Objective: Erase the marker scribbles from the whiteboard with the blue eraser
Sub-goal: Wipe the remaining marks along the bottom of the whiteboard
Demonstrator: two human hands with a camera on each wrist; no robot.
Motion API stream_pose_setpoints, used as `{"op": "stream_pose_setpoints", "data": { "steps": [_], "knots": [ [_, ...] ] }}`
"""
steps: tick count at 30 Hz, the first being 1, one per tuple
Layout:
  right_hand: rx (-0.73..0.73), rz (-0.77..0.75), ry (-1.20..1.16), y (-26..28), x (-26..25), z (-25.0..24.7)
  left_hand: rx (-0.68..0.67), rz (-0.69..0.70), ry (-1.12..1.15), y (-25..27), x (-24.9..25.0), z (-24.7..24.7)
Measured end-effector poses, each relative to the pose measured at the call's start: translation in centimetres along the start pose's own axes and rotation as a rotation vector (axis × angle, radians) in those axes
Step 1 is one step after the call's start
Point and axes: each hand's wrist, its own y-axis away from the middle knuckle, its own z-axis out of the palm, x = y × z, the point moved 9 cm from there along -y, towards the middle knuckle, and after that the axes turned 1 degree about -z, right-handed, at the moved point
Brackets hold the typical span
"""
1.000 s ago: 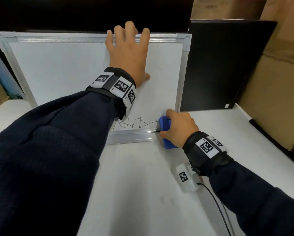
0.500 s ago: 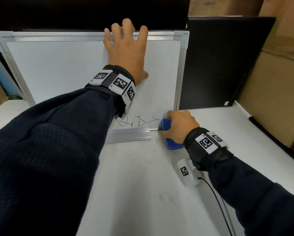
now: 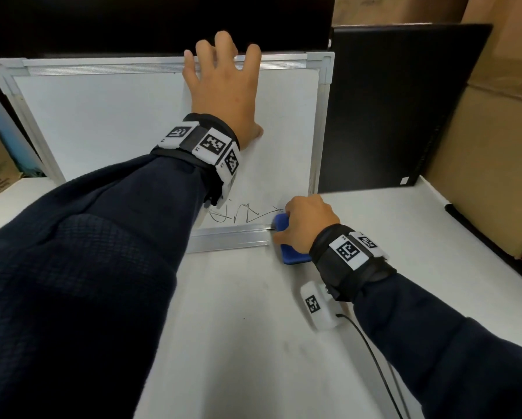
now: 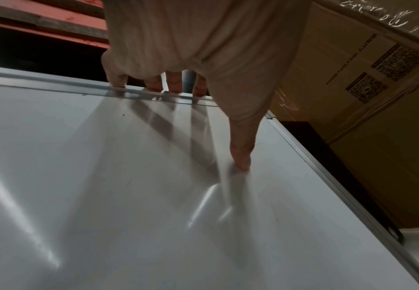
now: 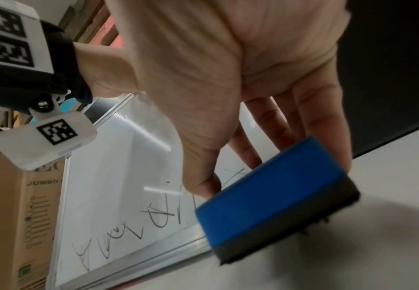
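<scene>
A: Why is the left hand [image 3: 223, 95] spread over the top of the whiteboard [image 3: 108, 122]?

B: To steady it, I'd say. The board leans upright on the tabletop [image 3: 238, 328]; the fingers [image 4: 115, 77] hook over its top frame and the thumb [image 4: 239, 155] presses flat on the surface, gripping nothing.

A: And the right hand [image 3: 309, 222]?

B: It's curled round the blue eraser [image 5: 275, 198], thumb on one side, fingers on the other, dark felt face turned downward. The eraser sits low at the board's bottom corner, by the frame.

A: The scribbles [image 3: 241, 214]?

B: Between the two wrists, just left of the eraser, still unwiped. A sweep leftward looks like the natural next move.
</scene>
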Motion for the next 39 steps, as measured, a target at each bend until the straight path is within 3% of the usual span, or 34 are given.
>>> {"op": "stream_pose_setpoints", "data": {
  "steps": [14,21,26,29,32,39],
  "knots": [
    [0.011,0.062,0.022,-0.9,2.8,-4.3,0.005,0.018,-0.008,0.0,-0.2,0.3],
    [-0.035,-0.042,0.134,-0.4,4.0,-4.9,0.020,0.018,0.001,0.0,-0.2,0.3],
    [-0.013,-0.267,0.159,0.0,1.4,-4.1,0.032,0.024,0.014,0.2,-0.2,0.1],
    [0.018,-0.329,0.151,-0.5,1.1,-3.6,0.032,0.026,0.019,0.3,-0.3,0.1],
    [0.026,-0.322,0.174,-1.1,1.7,-3.7,0.027,0.024,0.022,0.3,-0.3,0.1],
    [-0.010,-0.136,0.229,-1.8,5.5,-5.3,0.031,0.021,0.030,0.3,-0.4,0.2]
  ]
}}
